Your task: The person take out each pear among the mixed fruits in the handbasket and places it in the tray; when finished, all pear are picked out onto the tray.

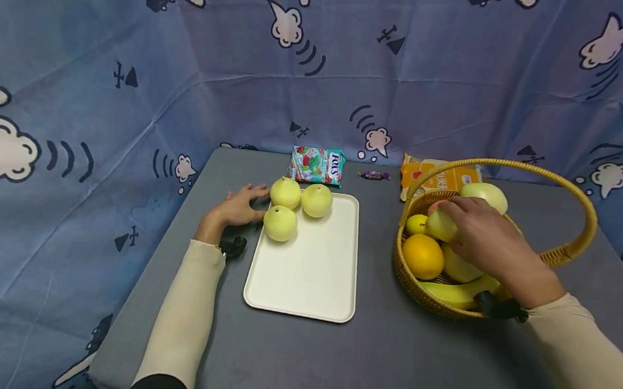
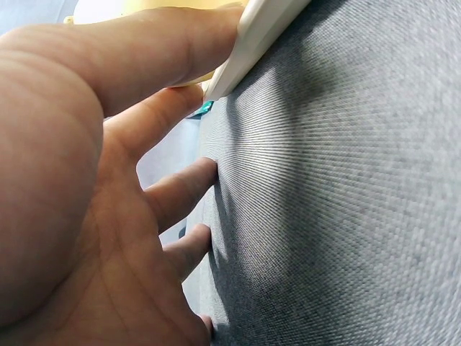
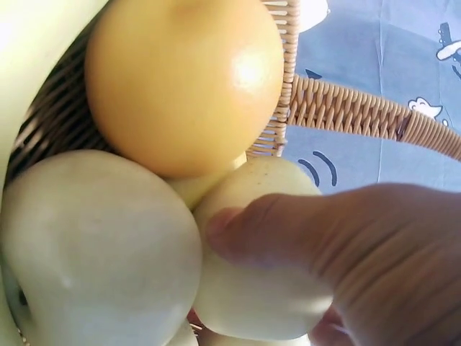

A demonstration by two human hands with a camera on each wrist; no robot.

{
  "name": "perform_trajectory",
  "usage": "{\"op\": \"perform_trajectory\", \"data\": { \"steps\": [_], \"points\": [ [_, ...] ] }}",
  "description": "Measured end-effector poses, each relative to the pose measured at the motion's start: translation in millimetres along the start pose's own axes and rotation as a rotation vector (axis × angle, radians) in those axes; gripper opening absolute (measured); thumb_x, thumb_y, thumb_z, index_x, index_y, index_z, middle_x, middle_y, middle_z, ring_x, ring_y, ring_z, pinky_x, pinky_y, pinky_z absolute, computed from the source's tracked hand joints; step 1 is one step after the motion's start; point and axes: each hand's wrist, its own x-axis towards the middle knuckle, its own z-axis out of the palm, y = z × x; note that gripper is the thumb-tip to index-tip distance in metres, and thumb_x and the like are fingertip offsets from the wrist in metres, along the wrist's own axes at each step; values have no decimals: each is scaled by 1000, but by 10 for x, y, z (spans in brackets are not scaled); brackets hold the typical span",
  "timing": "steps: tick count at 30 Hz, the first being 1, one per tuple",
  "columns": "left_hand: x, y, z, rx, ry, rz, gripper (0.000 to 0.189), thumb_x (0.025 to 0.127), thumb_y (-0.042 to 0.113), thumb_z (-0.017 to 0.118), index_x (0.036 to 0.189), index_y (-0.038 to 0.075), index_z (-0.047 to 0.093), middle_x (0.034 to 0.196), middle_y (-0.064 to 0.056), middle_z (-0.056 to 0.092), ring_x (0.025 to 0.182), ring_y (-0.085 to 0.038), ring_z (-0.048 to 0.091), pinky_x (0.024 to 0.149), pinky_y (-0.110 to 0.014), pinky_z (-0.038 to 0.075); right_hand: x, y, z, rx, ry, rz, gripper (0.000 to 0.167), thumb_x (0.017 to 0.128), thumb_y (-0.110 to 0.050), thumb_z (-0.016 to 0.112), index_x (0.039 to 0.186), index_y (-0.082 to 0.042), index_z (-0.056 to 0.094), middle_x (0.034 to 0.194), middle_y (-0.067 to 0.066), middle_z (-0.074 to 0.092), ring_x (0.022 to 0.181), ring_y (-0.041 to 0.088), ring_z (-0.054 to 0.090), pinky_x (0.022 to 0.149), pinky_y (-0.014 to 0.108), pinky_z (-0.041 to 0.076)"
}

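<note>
My right hand (image 1: 481, 235) reaches into the wicker basket (image 1: 401, 275) and grips a round yellow-green fruit (image 1: 442, 225). In the right wrist view the thumb presses on this fruit (image 3: 263, 303), between an orange (image 3: 184, 86) and another pale fruit (image 3: 101, 245). On the left, my left hand (image 1: 241, 206) has its fingers spread beside the white tray (image 1: 311, 274). The left wrist view shows thumb and index fingertips at the tray's rim (image 2: 252, 47), other fingertips at the grey tabletop. Three round yellow-green fruits (image 1: 280, 223) sit together in the tray's far left corner.
A banana (image 1: 460, 293) and a larger pale green fruit (image 1: 485, 196) are also in the basket, whose tall handle (image 1: 589, 222) arches over it. Behind stand a teal candy bag (image 1: 317, 165), a purple wrapped candy (image 1: 374, 175) and an orange packet (image 1: 445, 176), near the patterned curtain.
</note>
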Motion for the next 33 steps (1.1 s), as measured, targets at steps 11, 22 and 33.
{"op": "perform_trajectory", "data": {
  "steps": [11,22,33],
  "points": [
    [0,10,13,-4,-5,-1,77,105,33,72,171,11,40,183,-13,23,171,-45,3,127,-81,-10,-190,-4,-77,144,119,50,83,79,-15,99,150,-1,58,137,33,62,109,51,67,83,71,58],
    [-23,26,-5,-8,-6,-8,77,105,34,73,171,12,40,183,-13,22,171,-43,3,128,-80,-11,-291,-372,-218,313,353,-40,80,70,-15,104,144,-18,72,133,5,73,107,23,72,93,-3,40],
    [-23,39,-12,-15,-9,-11,77,105,34,73,171,11,39,183,-13,22,171,-45,3,128,-80,-11,-9,-776,6,552,324,-76,75,76,-12,102,144,-9,68,133,8,72,115,18,68,98,37,64]
  ]
}}
